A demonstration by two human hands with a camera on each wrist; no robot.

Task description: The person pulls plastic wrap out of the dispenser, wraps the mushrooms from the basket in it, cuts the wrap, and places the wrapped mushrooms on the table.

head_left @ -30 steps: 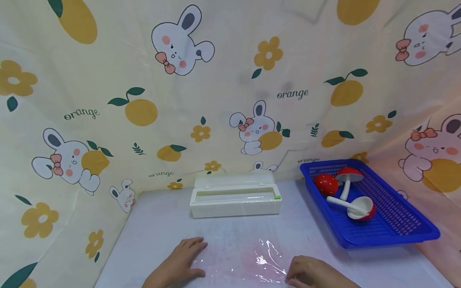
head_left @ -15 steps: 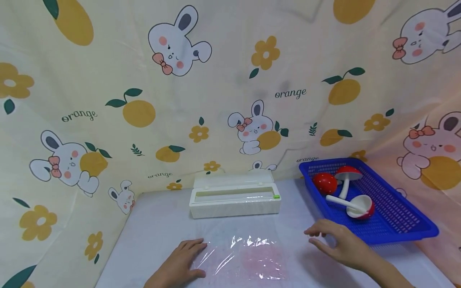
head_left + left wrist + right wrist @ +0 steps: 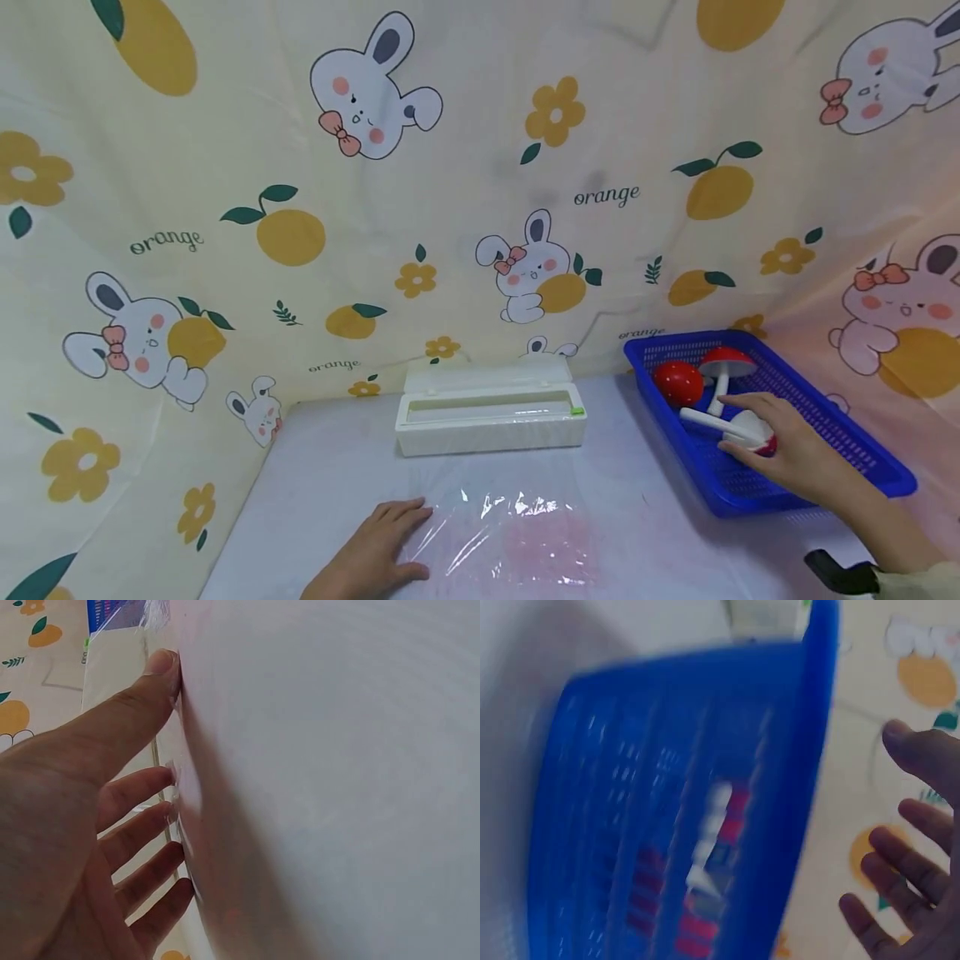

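My left hand (image 3: 375,546) lies with fingers spread at the left edge of a clear sheet of cling film (image 3: 495,533) on the white table. In the left wrist view its thumb and fingertips (image 3: 163,664) touch the film. The sheet runs from a white cling film dispenser (image 3: 491,435) with a raised lid and a green slider. My right hand (image 3: 795,454) reaches over a blue basket (image 3: 840,433), fingers and thumb spread around the cap of a red-and-white mushroom (image 3: 716,425). The right wrist view shows the fingers (image 3: 907,862) apart, beyond the basket's rim.
Two more red-capped mushrooms lie at the basket's far left: a dotted red cap (image 3: 678,383) and one with its white stem (image 3: 722,387) showing. A bunny-and-orange printed cloth (image 3: 450,192) hangs behind. A black strap end (image 3: 840,575) sticks out by the right sleeve.
My right hand has let go of the film's lower right corner and moved right and up into the basket, over the nearest mushroom. The left hand has stayed in place.
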